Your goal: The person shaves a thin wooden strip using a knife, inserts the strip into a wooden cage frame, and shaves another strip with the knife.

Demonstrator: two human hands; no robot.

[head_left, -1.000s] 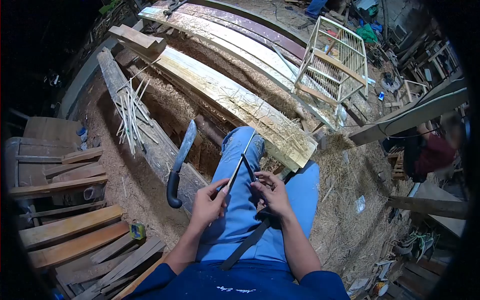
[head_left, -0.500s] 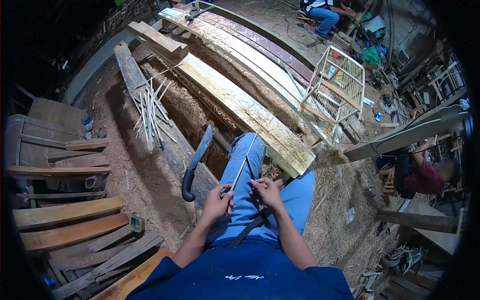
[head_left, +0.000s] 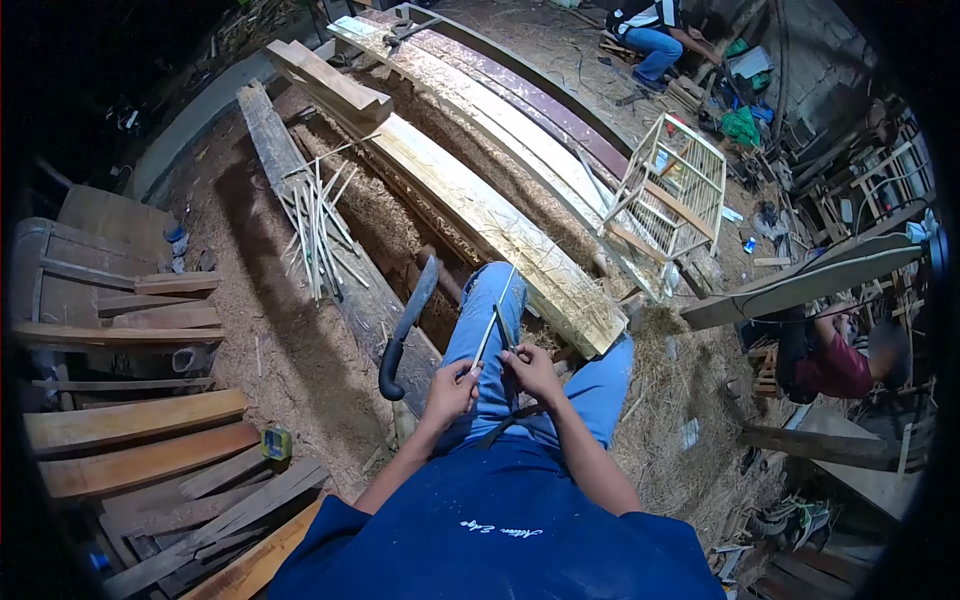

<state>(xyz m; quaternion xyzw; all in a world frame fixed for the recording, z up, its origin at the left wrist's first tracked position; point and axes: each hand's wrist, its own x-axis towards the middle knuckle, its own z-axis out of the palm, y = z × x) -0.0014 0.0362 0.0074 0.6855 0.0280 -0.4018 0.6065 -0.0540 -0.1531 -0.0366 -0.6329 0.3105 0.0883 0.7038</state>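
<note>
Over my raised knee, my left hand (head_left: pixel 455 390) pinches a thin pale stick (head_left: pixel 487 335) that points away from me. My right hand (head_left: pixel 534 372) is closed on a dark narrow blade (head_left: pixel 502 328), which meets the stick above the knee. A dark strap-like piece (head_left: pixel 500 428) lies across my lap. Left of my knee, a large knife (head_left: pixel 412 315) with a black handle rests on a weathered beam (head_left: pixel 270 140). Farther up that beam lies a loose pile of thin sticks (head_left: pixel 320 235).
A thick pale beam (head_left: pixel 470 210) covered in shavings runs past my knee. Beyond it stands a slatted wooden cage frame (head_left: pixel 675 190). Wooden pieces (head_left: pixel 140 420) fill the left side. One person (head_left: pixel 655 45) sits at the back, another (head_left: pixel 840 360) at the right.
The view has shifted, bringing the person at the back into sight. Both hands keep their hold, with the dark blade still against the stick; the stick now reaches less far beyond the knee.
</note>
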